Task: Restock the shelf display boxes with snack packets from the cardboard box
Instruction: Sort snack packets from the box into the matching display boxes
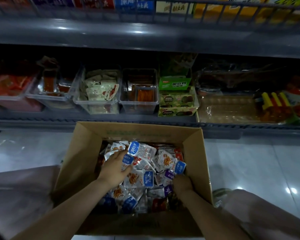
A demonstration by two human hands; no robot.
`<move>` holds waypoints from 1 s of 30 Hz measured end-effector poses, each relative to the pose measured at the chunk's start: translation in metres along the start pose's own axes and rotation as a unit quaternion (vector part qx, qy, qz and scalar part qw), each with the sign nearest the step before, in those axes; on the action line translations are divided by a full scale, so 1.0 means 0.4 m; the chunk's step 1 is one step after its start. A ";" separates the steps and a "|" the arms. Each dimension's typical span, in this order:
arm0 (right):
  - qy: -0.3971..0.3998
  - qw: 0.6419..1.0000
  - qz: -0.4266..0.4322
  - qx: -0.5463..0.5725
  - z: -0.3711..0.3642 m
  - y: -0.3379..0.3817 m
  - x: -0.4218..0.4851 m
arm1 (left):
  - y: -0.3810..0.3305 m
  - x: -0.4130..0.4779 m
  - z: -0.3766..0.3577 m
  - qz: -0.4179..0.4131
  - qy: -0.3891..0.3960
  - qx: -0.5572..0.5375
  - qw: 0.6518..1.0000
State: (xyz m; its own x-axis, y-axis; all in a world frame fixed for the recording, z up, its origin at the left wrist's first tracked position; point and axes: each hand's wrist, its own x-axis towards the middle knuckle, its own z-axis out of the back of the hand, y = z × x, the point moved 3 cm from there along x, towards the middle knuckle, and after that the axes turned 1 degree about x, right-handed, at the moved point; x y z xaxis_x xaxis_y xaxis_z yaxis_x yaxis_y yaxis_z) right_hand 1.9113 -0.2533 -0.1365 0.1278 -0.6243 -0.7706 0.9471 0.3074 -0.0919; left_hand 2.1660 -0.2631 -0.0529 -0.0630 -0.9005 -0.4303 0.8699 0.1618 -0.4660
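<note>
An open cardboard box (pixel 87 144) stands on the floor in front of the bottom shelf, filled with small snack packets (pixel 142 151) that carry blue, purple or red labels. Both my hands are inside it. My left hand (pixel 113 170) lies on the pile and pinches a blue-labelled packet (pixel 127 160) between thumb and fingers. My right hand (pixel 182 183) is at the box's right side, its fingers curled down into the packets beside a purple-labelled packet (pixel 169 175); its fingertips are hidden. Clear display boxes (pixel 97 103) sit on the shelf behind.
The shelf row holds more clear bins (pixel 139 104) with orange and red snacks, a green cardboard display box (pixel 177 108) and a clear wrapped tray (pixel 227 110). An upper shelf (pixel 145 38) overhangs them. Glossy floor tiles (pixel 267 161) lie on both sides of the box, and my knees flank it.
</note>
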 end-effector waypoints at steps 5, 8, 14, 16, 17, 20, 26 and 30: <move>0.035 0.965 0.059 0.254 0.151 -0.022 0.021 | -0.013 0.003 0.018 0.016 -0.005 -0.029 0.999; 0.029 0.905 0.099 0.412 0.209 0.017 0.011 | -0.016 -0.008 0.024 0.020 -0.012 -0.051 0.998; -0.007 0.770 -0.033 0.637 0.067 0.111 0.033 | 0.014 -0.035 0.023 0.075 0.025 -0.093 0.993; 0.019 0.702 -0.083 0.708 0.022 0.135 0.036 | 0.036 -0.043 0.013 0.102 0.057 -0.123 0.986; 0.035 0.669 -0.108 0.734 0.003 0.150 0.042 | 0.045 -0.050 0.007 0.118 0.075 -0.139 0.980; 0.073 0.611 -0.166 0.770 -0.031 0.208 0.061 | 0.071 -0.066 -0.009 0.151 0.093 -0.184 0.967; 0.045 0.594 -0.261 0.760 -0.004 0.217 0.081 | 0.092 -0.066 0.009 0.198 0.055 -0.222 0.953; 0.066 0.599 -0.225 0.765 0.010 0.216 0.095 | 0.086 -0.058 0.032 0.204 0.039 -0.254 0.944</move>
State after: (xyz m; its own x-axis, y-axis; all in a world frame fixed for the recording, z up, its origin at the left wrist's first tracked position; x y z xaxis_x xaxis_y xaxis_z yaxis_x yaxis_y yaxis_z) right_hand 1.9993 -0.2532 -0.1711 -0.1696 -0.3035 -0.9376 0.0504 -0.9528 0.2993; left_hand 2.2038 -0.2420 -0.0490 0.1745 -0.6920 -0.7005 0.4827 0.6802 -0.5517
